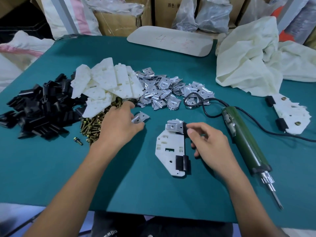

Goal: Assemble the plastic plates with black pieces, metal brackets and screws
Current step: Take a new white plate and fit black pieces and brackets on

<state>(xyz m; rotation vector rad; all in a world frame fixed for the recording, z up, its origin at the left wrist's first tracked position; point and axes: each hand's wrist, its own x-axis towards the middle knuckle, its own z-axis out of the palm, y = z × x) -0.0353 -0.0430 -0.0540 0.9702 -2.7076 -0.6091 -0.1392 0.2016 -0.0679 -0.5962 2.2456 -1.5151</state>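
A white plastic plate (168, 148) lies flat on the green table in front of me. It carries a black piece (182, 162) at its near right edge and a metal bracket (174, 126) at its far end. My right hand (207, 142) hovers at the plate's right side, thumb and forefinger close to the upper black piece beside the bracket. My left hand (119, 124) pinches a loose metal bracket (140, 117) against the table, with its fingertips over the brass screws (93, 124).
Piles lie across the far left: black pieces (39, 108), white plates (106, 82), metal brackets (164, 91). A green electric screwdriver (244, 142) with its cord lies right of the plate. Finished plates (290, 113) sit far right, beside crumpled cloth (253, 53).
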